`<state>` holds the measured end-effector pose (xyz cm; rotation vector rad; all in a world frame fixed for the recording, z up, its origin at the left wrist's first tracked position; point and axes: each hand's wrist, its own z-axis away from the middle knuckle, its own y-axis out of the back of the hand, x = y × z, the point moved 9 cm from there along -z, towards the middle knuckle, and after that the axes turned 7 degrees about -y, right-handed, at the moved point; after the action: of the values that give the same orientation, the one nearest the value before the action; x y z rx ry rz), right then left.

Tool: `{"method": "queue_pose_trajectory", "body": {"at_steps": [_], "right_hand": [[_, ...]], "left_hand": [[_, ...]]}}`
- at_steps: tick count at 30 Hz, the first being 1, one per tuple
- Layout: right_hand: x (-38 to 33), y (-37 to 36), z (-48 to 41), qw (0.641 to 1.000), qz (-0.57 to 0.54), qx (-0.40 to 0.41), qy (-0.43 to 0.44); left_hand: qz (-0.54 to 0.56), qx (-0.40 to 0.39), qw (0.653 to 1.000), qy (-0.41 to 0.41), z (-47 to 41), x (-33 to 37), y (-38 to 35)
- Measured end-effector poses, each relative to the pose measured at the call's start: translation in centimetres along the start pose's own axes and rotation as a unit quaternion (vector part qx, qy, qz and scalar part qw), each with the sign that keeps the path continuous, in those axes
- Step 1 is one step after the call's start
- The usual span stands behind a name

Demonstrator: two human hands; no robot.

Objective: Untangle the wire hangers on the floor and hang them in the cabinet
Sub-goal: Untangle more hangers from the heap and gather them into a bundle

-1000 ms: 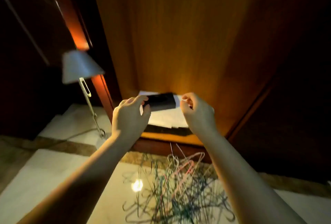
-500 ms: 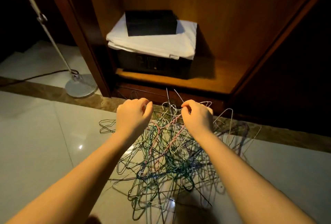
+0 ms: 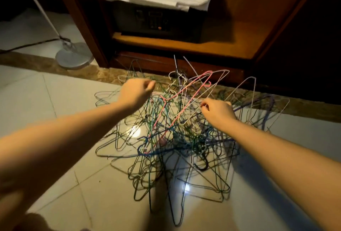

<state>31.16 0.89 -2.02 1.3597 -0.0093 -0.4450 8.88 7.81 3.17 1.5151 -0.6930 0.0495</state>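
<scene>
both arms are bare from the frame's lower edge to the fingertips. the left forearm and right forearm are smooth, each narrowing toward the wrist. the left hand and right hand are bare too.

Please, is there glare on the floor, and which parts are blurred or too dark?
Head view: warm, dim light; two white glare spots on the glossy floor, under the wire hangers; near forearms smeared by blur, left hand and right hand sharper; wide-angle bending at the edges; the area right of the cabinet falls into black.
</scene>
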Motion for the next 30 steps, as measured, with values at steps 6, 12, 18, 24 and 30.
{"method": "queue_pose_trajectory", "body": {"at_steps": [6, 12, 18, 24, 30], "right_hand": [[1.9, -3.3, -2.3, 1.0, -0.01, 0.018, -0.021], [2.8, -4.2, -5.0, 0.997, -0.044, 0.068, -0.016], [-3.6, -4.2, -7.0, 0.988, 0.014, 0.073, 0.132], [-9.2, -8.4, -9.7, 0.97, 0.121, -0.002, 0.209], [-8.5, -11.9, -12.5, 0.965, 0.202, -0.073, 0.151]], "left_hand": [[0.052, -0.017, 0.992, 0.117, 0.8, -6.3, -5.6], [0.115, -0.09, 0.983, 0.115, 1.3, -5.2, -12.5], [0.208, -0.001, 0.958, 0.199, 0.0, -7.0, -12.9], [0.179, -0.047, 0.963, 0.193, 1.6, -10.1, -15.6], [0.173, -0.058, 0.965, 0.189, 1.4, -10.8, -16.8]]}}
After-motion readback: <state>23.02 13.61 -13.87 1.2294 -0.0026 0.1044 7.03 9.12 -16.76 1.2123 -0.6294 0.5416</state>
